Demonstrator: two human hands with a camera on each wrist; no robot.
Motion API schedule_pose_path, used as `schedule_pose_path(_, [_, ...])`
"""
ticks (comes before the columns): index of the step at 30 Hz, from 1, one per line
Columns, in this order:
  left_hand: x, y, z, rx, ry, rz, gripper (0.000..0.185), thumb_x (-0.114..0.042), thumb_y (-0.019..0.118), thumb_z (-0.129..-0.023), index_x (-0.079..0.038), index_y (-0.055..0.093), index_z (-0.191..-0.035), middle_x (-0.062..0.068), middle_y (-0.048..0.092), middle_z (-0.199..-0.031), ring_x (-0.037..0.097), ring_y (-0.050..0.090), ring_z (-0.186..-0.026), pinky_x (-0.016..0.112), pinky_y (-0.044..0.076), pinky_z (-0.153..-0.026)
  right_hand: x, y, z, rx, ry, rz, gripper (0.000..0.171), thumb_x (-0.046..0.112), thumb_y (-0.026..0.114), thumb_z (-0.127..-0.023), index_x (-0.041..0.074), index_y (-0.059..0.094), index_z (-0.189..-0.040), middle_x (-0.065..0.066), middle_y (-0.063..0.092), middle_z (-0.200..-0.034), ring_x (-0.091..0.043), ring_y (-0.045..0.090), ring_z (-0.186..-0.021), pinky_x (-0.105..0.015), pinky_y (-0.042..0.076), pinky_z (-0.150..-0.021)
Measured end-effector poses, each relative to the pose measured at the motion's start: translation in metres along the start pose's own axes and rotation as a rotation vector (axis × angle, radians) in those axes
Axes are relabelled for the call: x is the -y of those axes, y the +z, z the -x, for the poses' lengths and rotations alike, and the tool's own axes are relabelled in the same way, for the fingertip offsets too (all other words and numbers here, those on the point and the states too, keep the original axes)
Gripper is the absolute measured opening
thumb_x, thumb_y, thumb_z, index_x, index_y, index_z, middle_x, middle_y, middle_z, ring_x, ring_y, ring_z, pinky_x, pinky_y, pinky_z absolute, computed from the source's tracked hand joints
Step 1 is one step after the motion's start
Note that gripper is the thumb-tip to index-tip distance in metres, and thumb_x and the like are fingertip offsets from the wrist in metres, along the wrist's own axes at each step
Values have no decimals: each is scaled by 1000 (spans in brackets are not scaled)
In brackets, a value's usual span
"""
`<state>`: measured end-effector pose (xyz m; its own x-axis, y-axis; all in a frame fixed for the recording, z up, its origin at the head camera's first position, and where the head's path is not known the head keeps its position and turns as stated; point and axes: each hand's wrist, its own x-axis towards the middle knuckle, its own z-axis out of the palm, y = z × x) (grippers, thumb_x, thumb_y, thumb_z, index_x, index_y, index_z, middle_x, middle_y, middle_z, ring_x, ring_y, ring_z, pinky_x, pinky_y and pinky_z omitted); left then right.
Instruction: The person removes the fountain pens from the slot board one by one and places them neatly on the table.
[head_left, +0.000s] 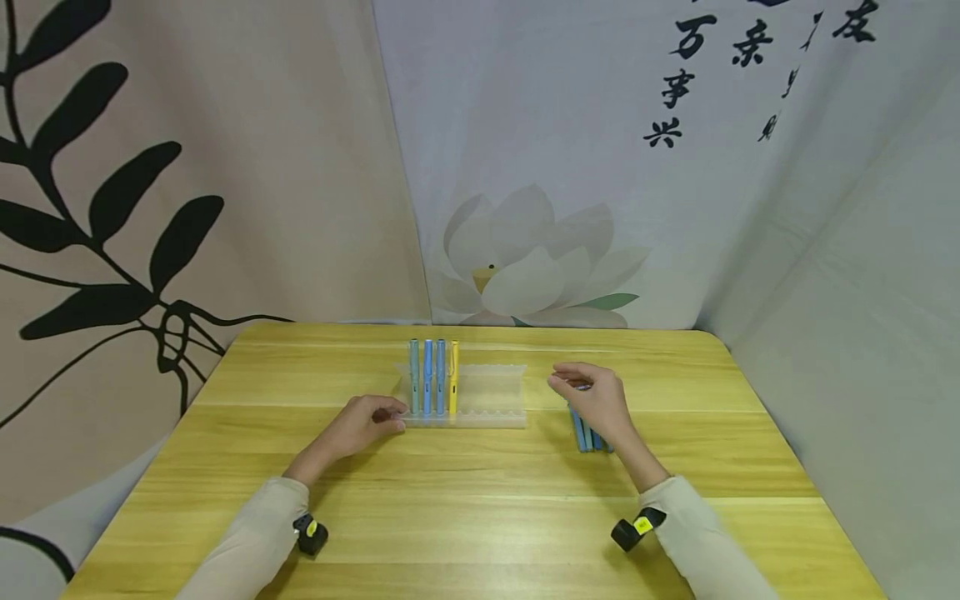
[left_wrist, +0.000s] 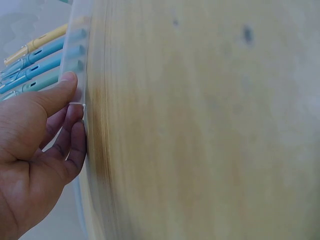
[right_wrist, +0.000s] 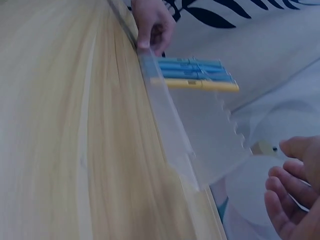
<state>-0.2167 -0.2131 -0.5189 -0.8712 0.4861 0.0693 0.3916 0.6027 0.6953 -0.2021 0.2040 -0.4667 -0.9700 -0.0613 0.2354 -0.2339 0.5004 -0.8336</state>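
A clear plastic pen rack (head_left: 491,392) with a scalloped edge stands on the table. Toward its left end a grey-green pen (head_left: 415,375), two blue pens (head_left: 428,377) and a yellow pen (head_left: 453,379) lean side by side. At the rack's left front corner my left hand (head_left: 366,427) pinches the edge, thumb on one face and fingers on the other. My right hand (head_left: 596,402), fingers loosely bent and holding nothing, hovers over several blue and greenish pens (head_left: 580,433) lying right of the rack. The hand partly covers that group. In the right wrist view its fingers (right_wrist: 287,200) are spread apart.
The wooden table (head_left: 480,517) reaches back to hanging curtains (head_left: 300,167) printed with leaves, a lotus and dark characters. A small black camera is strapped to each wrist over pale sleeves (head_left: 255,533).
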Motion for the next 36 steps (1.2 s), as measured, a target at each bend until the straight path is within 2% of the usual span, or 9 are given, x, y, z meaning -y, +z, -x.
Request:
schedule_pose_path(6, [0, -1, 1, 3, -3, 0, 26, -18, 71, -98, -5, 73, -120, 6, 74, -113, 15, 67, -96, 34, 56, -86, 11, 25, -4, 54, -42, -44, 30, 33, 76, -94, 15, 76, -119, -3, 77, -109, -21, 71, -97, -37, 59, -84])
schedule_pose_path(10, [0, -1, 2, 7, -4, 6, 27, -19, 70, -98, -5, 73, -121, 6, 74, -113, 16, 67, -97, 34, 56, -87, 17, 44, -7, 68, -48, -69, 26, 30, 77, -94, 17, 77, -116, 0, 77, -106, -19, 71, -94, -36, 59, -82])
schedule_pose_path(16, [0, -1, 2, 1, -13, -1, 26, -19, 71, -98, -6, 73, -120, 5, 74, -113, 16, 67, -97, 35, 56, -87, 24, 67, -9, 90, -43, -118, 24, 29, 78, -93, 18, 78, -115, 1, 78, -103, -18, 71, -92, -34, 59, -79])
schedule_pose_path(22, [0, -1, 1, -3, -13, -7, 26, -19, 71, -98, -6, 73, -120, 5, 74, -112, 16, 67, -96, 35, 56, -87, 26, 88, -12, 102, -3, -122, 23, 30, 78, -93, 20, 78, -114, 3, 77, -102, -17, 70, -93, -34, 59, -76])
schedule_pose_path(30, [2, -1, 0, -7, -22, -9, 25, -19, 71, -98, -7, 74, -120, 4, 74, -111, 15, 67, -96, 35, 56, -87, 28, 114, -18, 111, -14, -113, 27, 22, 76, -94, 6, 77, -117, -3, 78, -102, -22, 72, -94, -40, 60, -79])
schedule_pose_path(36, [1, 0, 0, -5, -17, -2, 24, -17, 71, -98, -6, 74, -119, 4, 74, -110, 15, 67, -96, 35, 56, -87, 28, 127, -21, 147, -14, -124, 28, 26, 75, -95, 8, 77, -118, -5, 78, -106, -21, 73, -95, -37, 60, -81])
